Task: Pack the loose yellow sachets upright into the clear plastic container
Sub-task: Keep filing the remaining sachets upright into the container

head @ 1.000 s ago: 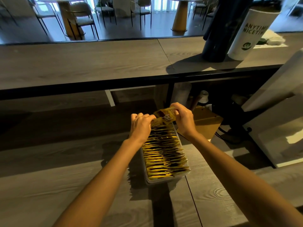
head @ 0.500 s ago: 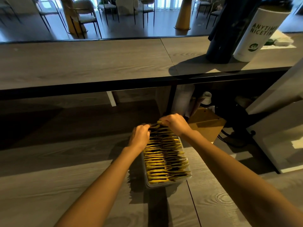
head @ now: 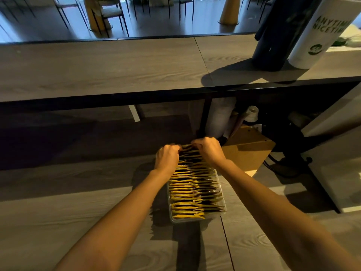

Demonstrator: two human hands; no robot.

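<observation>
The scene is dimly lit from the far right, a dark shadow is thrown leftward from the clear plastic container [head: 185, 220], and edges are bowed by wide-angle distortion.

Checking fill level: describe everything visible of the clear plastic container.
The clear plastic container is a long rectangular tub, flat on the wooden table, pointing away from the person. Its yellow sachets stand on edge in a tight row. The left hand and right hand grip sachets at its far end.

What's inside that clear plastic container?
Yellow sachets stand upright in a packed row inside the clear plastic container. The left hand and right hand cover its far end; sachets hide its bottom.
</observation>
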